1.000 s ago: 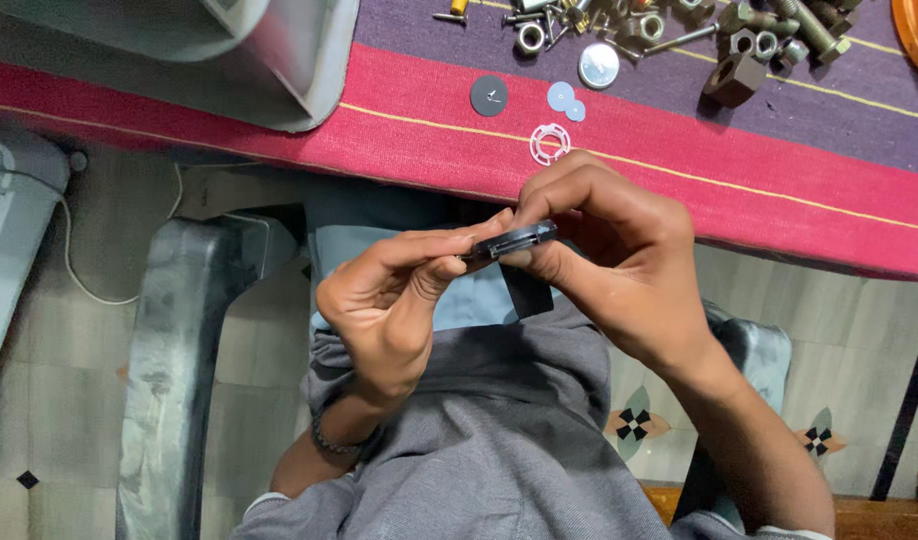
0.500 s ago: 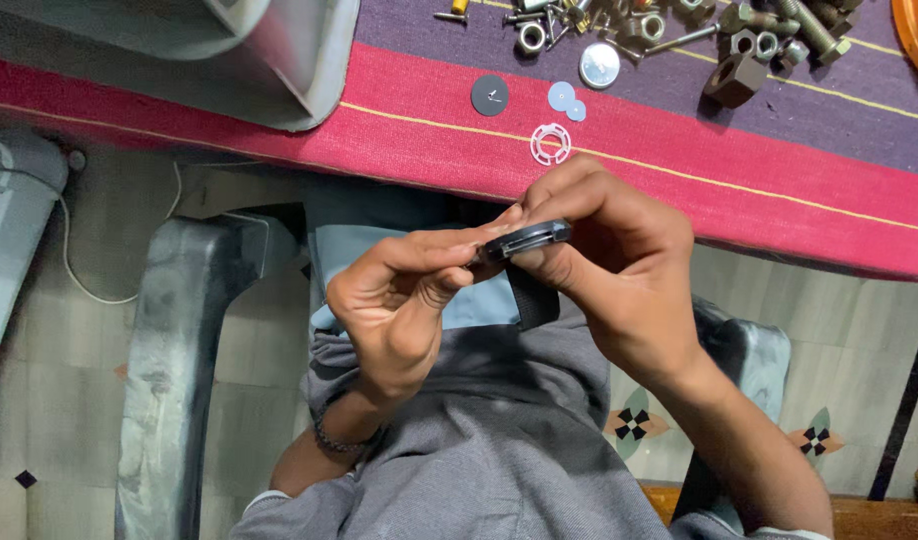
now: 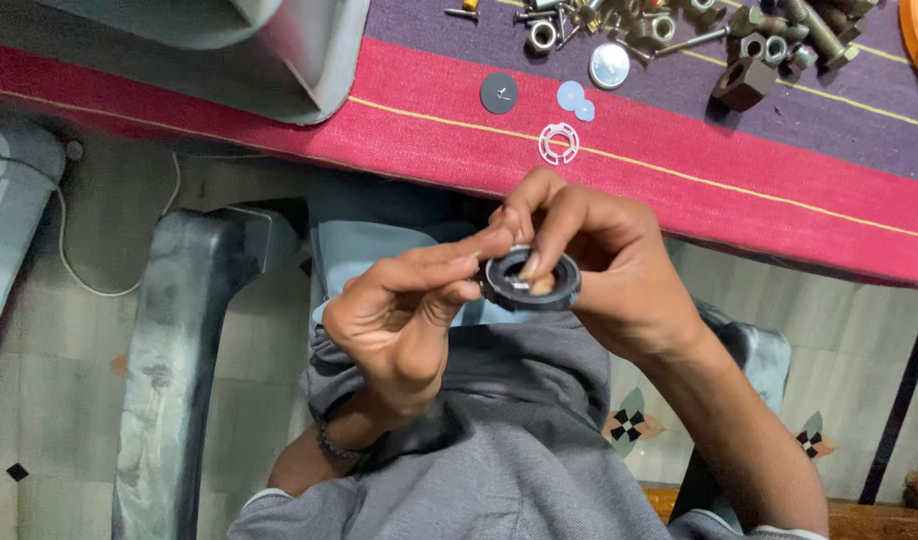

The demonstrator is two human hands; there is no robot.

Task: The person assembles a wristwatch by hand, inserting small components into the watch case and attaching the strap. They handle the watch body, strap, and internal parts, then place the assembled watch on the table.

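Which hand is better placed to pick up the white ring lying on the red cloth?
Right, probably. The right hand sits almost directly below the white ring; the left hand is farther away. Both pinch the black round part.

A dark ring (image 3: 531,279) of matt black plastic or metal, which of the two cannot be told, is held between the left hand (image 3: 399,320) and the right hand (image 3: 599,265). At 12 o'clock from it, the surface (image 3: 779,190) is covered by woven cloth in red and purple, matt and slightly rough. On the cloth, dull steel nuts and bolts (image 3: 769,30), a shiny metal disc (image 3: 609,64), a matt black disc (image 3: 499,93) and a pale plastic ring (image 3: 558,143) are seen. The lap is covered by soft grey cloth (image 3: 499,470).
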